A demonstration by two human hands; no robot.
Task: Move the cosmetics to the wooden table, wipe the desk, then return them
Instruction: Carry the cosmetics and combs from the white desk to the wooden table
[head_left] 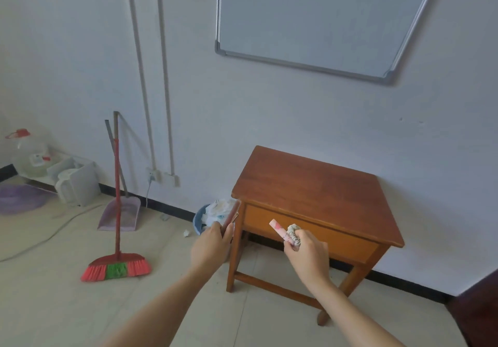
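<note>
A small wooden table [310,185] with a bare brown top stands against the white wall, right of centre. My left hand [210,247] is closed around a flat brown case [234,214], held edge-on just left of the table's front left corner. In front of the table's drawer panel, my right hand [307,252] grips a pink tube [279,228] together with a pale scrunchie [293,232]. Both hands are in the air, lower than the tabletop's front edge.
A blue bin [200,221] full of white paper sits on the floor left of the table. Further left, a red broom [117,252] and a purple dustpan [121,214] lean on the wall. A whiteboard [310,17] hangs above. A water jug [31,155] stands far left.
</note>
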